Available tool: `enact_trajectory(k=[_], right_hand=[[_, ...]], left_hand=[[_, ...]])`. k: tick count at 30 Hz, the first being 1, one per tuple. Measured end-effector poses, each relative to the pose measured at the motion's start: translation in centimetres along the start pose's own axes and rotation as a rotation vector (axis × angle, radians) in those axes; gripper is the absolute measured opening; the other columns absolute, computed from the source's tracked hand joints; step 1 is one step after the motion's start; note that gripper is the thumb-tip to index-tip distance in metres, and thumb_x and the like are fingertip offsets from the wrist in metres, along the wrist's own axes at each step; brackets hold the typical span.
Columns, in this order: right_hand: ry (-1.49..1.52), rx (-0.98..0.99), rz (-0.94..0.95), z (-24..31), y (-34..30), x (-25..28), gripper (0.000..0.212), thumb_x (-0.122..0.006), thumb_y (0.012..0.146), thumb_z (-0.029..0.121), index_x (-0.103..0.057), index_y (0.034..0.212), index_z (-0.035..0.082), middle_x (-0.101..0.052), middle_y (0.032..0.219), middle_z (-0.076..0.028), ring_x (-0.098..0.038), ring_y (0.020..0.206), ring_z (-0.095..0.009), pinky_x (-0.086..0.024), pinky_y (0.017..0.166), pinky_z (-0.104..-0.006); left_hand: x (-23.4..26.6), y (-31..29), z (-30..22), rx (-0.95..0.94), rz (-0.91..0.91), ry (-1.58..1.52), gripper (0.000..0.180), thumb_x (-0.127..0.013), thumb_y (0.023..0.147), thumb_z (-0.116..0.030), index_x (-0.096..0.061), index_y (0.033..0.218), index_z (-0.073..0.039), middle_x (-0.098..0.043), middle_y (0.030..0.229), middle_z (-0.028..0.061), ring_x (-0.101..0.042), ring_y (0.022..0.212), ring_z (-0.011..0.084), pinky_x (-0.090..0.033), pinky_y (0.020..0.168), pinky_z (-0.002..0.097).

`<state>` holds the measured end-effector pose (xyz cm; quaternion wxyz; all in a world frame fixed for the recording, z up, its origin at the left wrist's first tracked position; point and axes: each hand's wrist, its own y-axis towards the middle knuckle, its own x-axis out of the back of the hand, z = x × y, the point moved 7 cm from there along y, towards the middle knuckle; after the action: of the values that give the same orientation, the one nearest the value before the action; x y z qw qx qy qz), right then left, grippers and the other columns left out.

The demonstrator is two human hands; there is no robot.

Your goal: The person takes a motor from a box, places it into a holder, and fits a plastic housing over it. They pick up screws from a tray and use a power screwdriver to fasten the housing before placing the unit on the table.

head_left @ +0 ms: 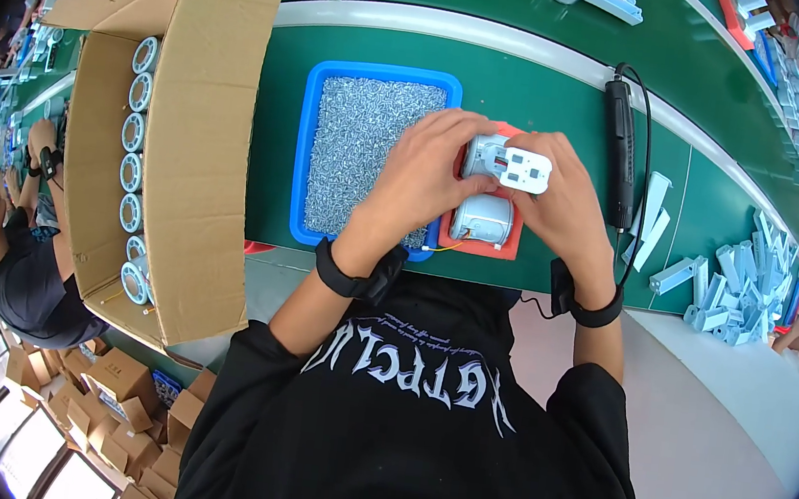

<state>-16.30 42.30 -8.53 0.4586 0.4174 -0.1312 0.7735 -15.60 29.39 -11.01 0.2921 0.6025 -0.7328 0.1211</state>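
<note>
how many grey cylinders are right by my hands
2: one cylinder between your left hand and right hand, another cylinder on the red block, nearer you; more could be hidden.

At frame centre, the left hand [432, 166] and right hand [561, 191] hide parts of the upper pale cylinder [480, 152] from us. We cannot tell the tiny metal bits [363, 157] apart; at far left, the open carton [206, 149] covers part of a person [33, 282].
</note>
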Motion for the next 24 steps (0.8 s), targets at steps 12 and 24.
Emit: enact_trajectory(k=[12, 24], right_hand=[[-0.121, -0.054, 0.183, 1.3, 1.8, 0.3, 0.033, -0.068, 0.073, 0.008, -0.054, 0.102, 0.002, -0.057, 0.086, -0.012, -0.053, 0.085, -0.031, -0.045, 0.073, -0.0398], [-0.154, 0.052, 0.154, 1.9, 2.0, 0.2, 0.033, -0.067, 0.071, 0.005, -0.055, 0.102, 0.004, -0.057, 0.086, -0.012, -0.054, 0.085, -0.030, -0.045, 0.073, -0.0392]], left_hand=[[-0.9, -0.8, 1.4, 0.093, -0.076, -0.155, 0.053, -0.079, 0.065, -0.011, -0.058, 0.114, -0.008, -0.056, 0.117, 0.0123, -0.049, 0.113, 0.0339, -0.039, 0.097, 0.0411], [-1.8, -1.2, 2.2, 0.019, -0.139, -0.149, 0.057, -0.078, 0.065, -0.013, -0.055, 0.116, -0.011, -0.054, 0.114, 0.0120, -0.048, 0.111, 0.0322, -0.037, 0.097, 0.0429]])
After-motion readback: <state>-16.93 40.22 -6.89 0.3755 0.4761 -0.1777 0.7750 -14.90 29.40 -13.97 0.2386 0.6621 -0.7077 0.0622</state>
